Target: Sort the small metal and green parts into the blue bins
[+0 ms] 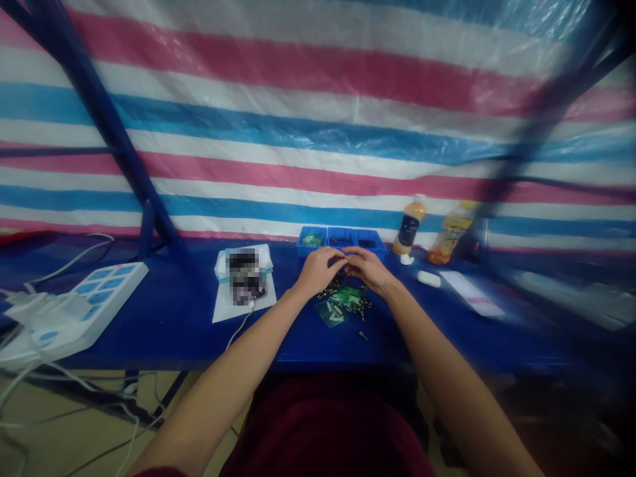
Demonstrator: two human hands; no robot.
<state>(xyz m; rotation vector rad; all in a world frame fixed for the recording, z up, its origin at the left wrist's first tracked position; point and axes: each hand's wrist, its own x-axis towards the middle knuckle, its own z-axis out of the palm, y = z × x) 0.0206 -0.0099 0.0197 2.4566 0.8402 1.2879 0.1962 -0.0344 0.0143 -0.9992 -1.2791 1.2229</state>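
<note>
My left hand (322,270) and my right hand (366,267) meet fingertip to fingertip over the blue table. Both are closed in a pinch; whatever sits between the fingers is too small and blurred to name. Just below them lies a loose pile of small brass-coloured and dark metal parts (366,306). Green-tinted clear plastic bags (350,298) lie among the parts, and one bag holds small white pieces (336,311). Right behind my hands stand joined blue bins: the left bin (312,238) has something greenish in it, the other bins (368,241) hold small dark parts.
A white power strip (112,285) with tangled cables is at the left. A phone-like blurred item lies on white paper (218,308) with a cable. Two drink bottles (410,225), a white case (428,279) and a paper slip (470,293) are at the right. Blue metal posts (106,122) flank the table.
</note>
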